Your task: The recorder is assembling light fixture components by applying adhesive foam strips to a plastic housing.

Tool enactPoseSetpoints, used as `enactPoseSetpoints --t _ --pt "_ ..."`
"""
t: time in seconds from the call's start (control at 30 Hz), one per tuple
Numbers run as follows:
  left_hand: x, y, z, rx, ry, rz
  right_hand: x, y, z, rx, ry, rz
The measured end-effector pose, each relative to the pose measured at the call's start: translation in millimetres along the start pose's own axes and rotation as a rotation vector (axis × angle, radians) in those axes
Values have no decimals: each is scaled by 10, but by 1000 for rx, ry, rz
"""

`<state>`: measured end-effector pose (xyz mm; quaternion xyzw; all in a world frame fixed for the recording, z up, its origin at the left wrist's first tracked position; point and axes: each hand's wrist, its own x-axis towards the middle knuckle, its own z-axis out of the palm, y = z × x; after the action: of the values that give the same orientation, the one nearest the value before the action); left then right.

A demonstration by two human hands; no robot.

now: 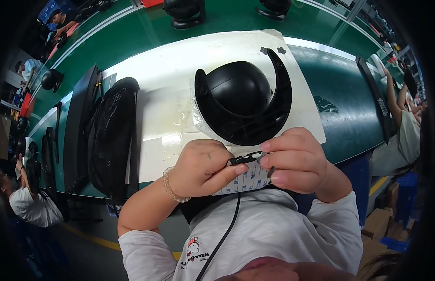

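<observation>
My left hand (203,166) is closed, thumb and fingers pinching a white sheet with blue print (248,180). The sheet has a black, cut-out upper edge and hangs in front of my body. At that edge, my right hand (296,161) is closed with its fingertips on a small dark grey piece (264,160); its exact kind is hard to make out. Just beyond my hands stands a glossy black ball-shaped housing (238,89) with a black crescent-shaped frame (245,129) curving around its near side. Two small black flower-shaped pieces (281,50) lie beyond the frame's right tip.
Beneath the housing is a white board (166,70) on a green table (348,112). Black mesh-covered parts (114,136) and a long black panel (80,131) lie at left. More black housings (182,9) stand on the far bench. Other people sit at both sides.
</observation>
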<state>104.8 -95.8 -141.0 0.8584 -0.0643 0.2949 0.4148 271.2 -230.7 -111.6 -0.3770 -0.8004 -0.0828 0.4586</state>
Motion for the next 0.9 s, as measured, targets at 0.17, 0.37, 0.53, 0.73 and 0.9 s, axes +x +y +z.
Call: enactPoseSetpoints --t 0.17,0.37,0.53,0.73,0.9 --pt "2 -2 0 7 5 0 -43 -11 55 102 66 168" --pt "7 -23 1 7 -22 34 84 -67 184 313 128 178" --pt "-39 -61 10 -30 -22 39 184 -55 95 327 -127 121" --pt "-44 -58 16 -120 -197 26 116 -48 137 244 -138 7" --pt "-36 -47 0 -176 -253 -58 75 -86 154 196 -115 32"
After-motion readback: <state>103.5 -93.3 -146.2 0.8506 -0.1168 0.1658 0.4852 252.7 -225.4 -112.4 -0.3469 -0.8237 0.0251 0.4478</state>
